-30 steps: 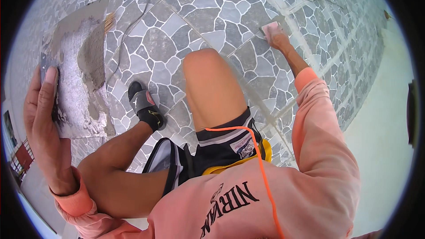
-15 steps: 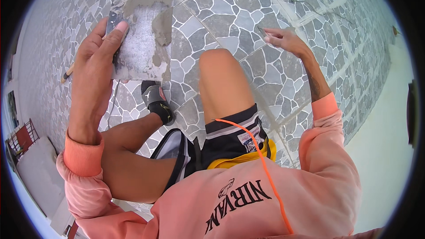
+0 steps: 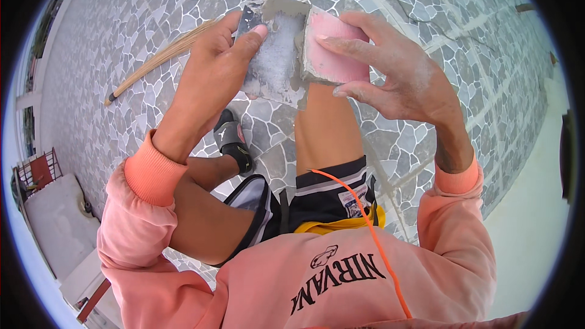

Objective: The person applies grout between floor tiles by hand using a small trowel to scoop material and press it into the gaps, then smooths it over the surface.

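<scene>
My left hand grips a flat rectangular board by its left side, thumb on top. Grey mortar-like paste is smeared over its face, thicker along the far and right edges. In my right hand, a thin pink spreader is pinched between thumb and fingers. Its left edge, coated in grey paste, meets the board's right edge. Pale dust covers the right hand's fingers. Both things are held up above my bent knee.
Stone-pattern tiles with pale joints cover the floor. A stick broom lies beyond my left hand. A thin cable crosses the far floor. A pale wall runs along the right, and a grey slab-like thing is at the left.
My right hand has come up and left from over the floor, bringing the pink spreader to the board. My left hand and the board have shifted right. More of the broom shows.
</scene>
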The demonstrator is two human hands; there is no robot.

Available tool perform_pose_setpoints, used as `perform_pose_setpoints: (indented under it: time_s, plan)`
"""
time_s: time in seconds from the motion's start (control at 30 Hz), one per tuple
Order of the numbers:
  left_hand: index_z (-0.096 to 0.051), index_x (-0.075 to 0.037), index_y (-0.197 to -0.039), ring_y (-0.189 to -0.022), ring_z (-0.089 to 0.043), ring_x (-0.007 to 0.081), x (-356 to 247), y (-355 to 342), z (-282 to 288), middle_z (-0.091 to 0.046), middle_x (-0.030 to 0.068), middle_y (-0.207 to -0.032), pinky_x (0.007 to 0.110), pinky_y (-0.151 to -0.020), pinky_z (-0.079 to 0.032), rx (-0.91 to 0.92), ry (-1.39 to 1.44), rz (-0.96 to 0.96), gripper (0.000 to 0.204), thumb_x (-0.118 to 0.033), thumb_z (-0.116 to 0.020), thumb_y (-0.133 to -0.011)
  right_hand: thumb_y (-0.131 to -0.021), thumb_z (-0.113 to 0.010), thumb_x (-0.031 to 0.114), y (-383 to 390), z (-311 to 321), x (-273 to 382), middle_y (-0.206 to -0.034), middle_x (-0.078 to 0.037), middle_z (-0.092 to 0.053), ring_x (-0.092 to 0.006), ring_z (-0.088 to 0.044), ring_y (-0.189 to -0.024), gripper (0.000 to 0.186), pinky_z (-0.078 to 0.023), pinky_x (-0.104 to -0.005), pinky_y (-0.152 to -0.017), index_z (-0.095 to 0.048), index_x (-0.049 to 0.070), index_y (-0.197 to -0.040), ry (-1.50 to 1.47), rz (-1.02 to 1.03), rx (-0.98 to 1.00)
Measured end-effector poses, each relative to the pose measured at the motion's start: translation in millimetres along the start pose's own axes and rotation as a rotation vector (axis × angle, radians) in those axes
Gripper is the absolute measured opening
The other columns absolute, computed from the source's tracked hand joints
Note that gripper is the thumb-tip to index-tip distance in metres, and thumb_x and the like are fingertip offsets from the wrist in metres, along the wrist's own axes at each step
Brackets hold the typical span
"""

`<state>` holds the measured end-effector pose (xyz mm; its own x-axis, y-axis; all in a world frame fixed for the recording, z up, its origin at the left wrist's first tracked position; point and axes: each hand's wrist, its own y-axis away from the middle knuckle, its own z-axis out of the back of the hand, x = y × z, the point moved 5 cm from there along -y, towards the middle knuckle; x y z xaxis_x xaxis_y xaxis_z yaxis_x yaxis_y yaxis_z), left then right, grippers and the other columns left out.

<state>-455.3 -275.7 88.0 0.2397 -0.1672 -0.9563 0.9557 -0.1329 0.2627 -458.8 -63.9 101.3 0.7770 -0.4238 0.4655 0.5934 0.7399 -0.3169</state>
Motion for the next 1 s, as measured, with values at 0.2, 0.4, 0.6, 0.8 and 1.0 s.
perform_pose_setpoints:
  time_s: [0.2, 0.4, 0.6, 0.8, 1.0]
  plan:
    - [-0.037, 0.013, -0.132, -0.087, -0.060, 0.0087, 2.6, 0.6, -10.9, -0.064, 0.0088, -0.104, 0.022, -0.076, -0.048, 0.048, -0.034, 0.033, 0.051, -0.020, -0.053, -0.095, -0.072, -0.076, 0.020, 16.6, 1.0, 3.2, -0.128, -0.018, -0.048, -0.0377, -0.053, -0.107, 0.052, -0.048, -0.0396, -0.086, -0.059, 0.012, -0.120, 0.140, -0.104, 0.097]
    - [-0.037, 0.015, -0.132, -0.073, -0.061, 0.0072, -12.3, 1.5, 1.8, -0.066, 0.0082, -0.089, 0.018, -0.064, -0.048, -0.063, 0.047, -0.006, 0.055, -0.020, -0.053, -0.093, -0.082, -0.068, 0.029, 78.7, -13.2, -93.8, -0.121, -0.015, -0.056, -0.0299, -0.061, -0.095, 0.048, -0.049, -0.0393, -0.083, -0.056, 0.008, -0.124, -0.329, -0.587, 0.330]
    - [-0.050, 0.008, -0.124, -0.080, -0.062, 0.0077, -22.0, 10.3, 4.6, -0.066, 0.0061, -0.097, 0.019, -0.072, -0.048, -0.138, 0.025, -0.022, 0.040, -0.018, -0.053, -0.094, -0.089, -0.060, 0.040, 196.2, -69.0, -192.3, -0.122, -0.014, -0.057, -0.0257, -0.060, -0.104, 0.063, -0.049, -0.0433, -0.090, -0.044, -0.003, -0.133, -1.467, -0.978, 0.018]
    - [-0.042, 0.005, -0.134, -0.098, -0.059, 0.0099, -8.8, 18.3, 47.6, -0.061, 0.0086, -0.113, 0.022, -0.084, -0.046, -0.214, -0.032, 0.075, 0.049, -0.017, -0.056, -0.093, -0.086, -0.062, 0.044, 245.0, -89.1, -252.5, -0.124, -0.017, -0.055, -0.0297, -0.056, -0.112, 0.063, -0.046, -0.0423, -0.093, -0.048, 0.002, -0.131, -0.787, -1.114, 0.081]
    - [-0.050, 0.003, -0.129, -0.099, -0.058, 0.0098, -9.2, 27.5, 61.5, -0.063, 0.0077, -0.112, 0.021, -0.088, -0.042, -0.361, -0.077, -0.038, 0.041, -0.017, -0.056, -0.093, -0.079, -0.067, 0.045, 242.6, -141.1, -278.5, -0.130, -0.028, -0.047, -0.0362, -0.047, -0.122, 0.061, -0.043, -0.0443, -0.096, -0.054, 0.011, -0.128, 0.277, -0.966, 0.403]
